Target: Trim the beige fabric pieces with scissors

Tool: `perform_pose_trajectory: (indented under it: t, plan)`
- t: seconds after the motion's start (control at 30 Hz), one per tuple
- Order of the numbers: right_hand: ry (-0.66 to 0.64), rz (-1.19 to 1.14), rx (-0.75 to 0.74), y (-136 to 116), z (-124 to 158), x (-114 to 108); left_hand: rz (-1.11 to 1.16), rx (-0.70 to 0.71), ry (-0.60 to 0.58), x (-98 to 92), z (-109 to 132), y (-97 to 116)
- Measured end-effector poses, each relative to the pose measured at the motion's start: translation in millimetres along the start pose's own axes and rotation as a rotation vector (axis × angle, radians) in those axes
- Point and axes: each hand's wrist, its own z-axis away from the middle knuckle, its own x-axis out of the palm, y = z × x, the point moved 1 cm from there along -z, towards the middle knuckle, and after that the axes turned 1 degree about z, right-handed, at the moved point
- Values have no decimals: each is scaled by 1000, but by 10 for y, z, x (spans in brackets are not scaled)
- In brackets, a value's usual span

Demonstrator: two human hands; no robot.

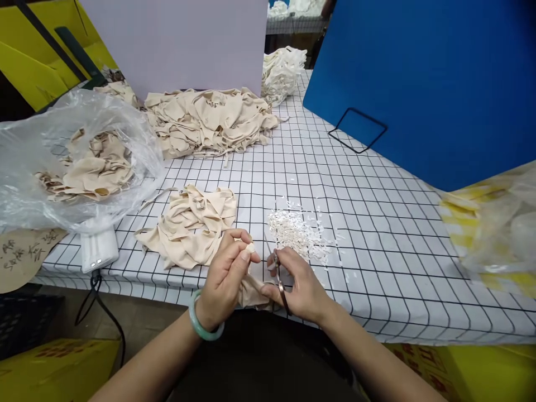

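Near the table's front edge, my left hand [226,276] pinches a small pale end of a beige fabric piece [252,293] between thumb and fingers. The rest of that piece hangs below, between my two hands. In my right hand [305,287] is a pair of small metal thread snips [282,286], its tips upward and its blades partly hidden by my fingers. Just beyond the right hand lies a scatter of small white clippings [297,230]. A loose heap of beige fabric pieces [195,223] lies beyond my left hand.
A larger beige pile [209,120] lies at the back, below a pale panel [176,44]. Left are a clear plastic bag [144,131] of beige pieces and a white device [99,245] with a cable. A blue board [427,84] overhangs the checked tablecloth [377,223] at right.
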Motion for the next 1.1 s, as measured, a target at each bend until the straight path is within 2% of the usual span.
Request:
perform_pose_trajectory:
  t: [0.3,0.53,1.1]
  plan:
    - [-39,85,-100,-67,-3,-83,-141,132,-76,65,13,18]
    - [-58,75,-78,-71,-3,-95,-196,194,-111,83,31,-11]
    - [-44,89,-70,-47,17,-67,-187,204,-158,112,63,-47]
